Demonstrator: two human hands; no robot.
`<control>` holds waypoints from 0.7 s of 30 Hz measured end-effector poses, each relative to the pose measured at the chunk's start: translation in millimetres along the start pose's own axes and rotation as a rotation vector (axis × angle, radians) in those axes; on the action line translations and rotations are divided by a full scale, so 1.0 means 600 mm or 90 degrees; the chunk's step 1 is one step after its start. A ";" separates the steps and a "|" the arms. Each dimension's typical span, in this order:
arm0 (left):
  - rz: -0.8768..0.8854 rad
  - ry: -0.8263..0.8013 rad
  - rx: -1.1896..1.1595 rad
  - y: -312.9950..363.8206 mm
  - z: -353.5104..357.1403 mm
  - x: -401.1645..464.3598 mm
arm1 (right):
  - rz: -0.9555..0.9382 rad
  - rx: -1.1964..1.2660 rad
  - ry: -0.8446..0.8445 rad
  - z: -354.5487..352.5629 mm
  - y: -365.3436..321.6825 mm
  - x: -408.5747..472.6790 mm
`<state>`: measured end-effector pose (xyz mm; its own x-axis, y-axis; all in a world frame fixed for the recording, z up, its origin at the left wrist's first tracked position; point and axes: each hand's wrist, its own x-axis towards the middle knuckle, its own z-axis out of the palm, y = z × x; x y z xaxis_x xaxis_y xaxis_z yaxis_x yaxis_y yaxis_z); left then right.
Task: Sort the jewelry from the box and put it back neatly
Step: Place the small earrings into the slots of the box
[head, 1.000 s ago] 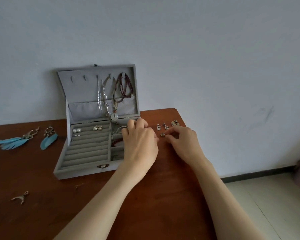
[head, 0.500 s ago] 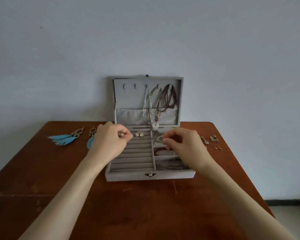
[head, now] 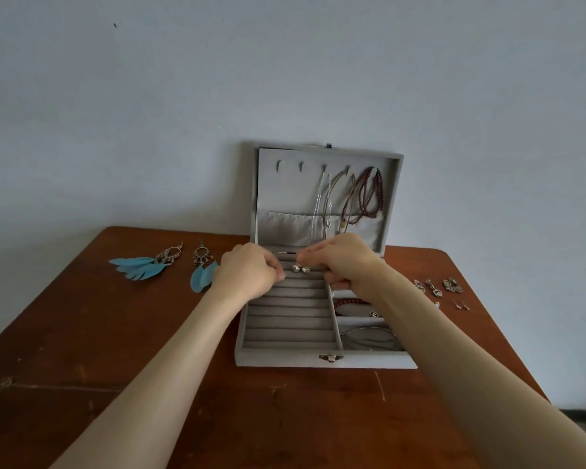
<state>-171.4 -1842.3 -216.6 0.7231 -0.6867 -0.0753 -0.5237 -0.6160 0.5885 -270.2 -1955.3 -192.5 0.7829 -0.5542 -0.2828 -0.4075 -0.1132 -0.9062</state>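
Our hands, left (head: pixel 247 274) and right (head: pixel 347 264), curl over the grey velvet jewellery box (head: pixel 322 362) on the scuffed brown wooden surface (head: pixel 115 350); what they pinch, we cannot tell. Silver earrings (head: pixel 300 268) sit in ridged slots.

A brown wooden table (head: pixel 149 384) with scratches stands against a plain pale wall (head: pixel 285 79); dark skirting (head: pixel 582 412) at lower right

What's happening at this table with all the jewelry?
A person is sorting jewelry at an open grey jewelry box on a wooden table. Both hands, the left hand and right hand, work over the ring slots at the back, beside a pair of small silver earrings. Necklaces hang in the lid. Two blue feather earrings and several small pieces lie outside.
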 end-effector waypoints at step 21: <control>-0.014 0.102 0.232 0.011 0.007 0.004 | 0.102 -0.082 -0.053 0.022 -0.007 0.027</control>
<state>-175.2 -1849.7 -216.1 0.7823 -0.6201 0.0589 -0.6115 -0.7466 0.2621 -249.9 -1953.0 -197.5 0.7370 -0.5040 -0.4504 -0.5829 -0.1364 -0.8010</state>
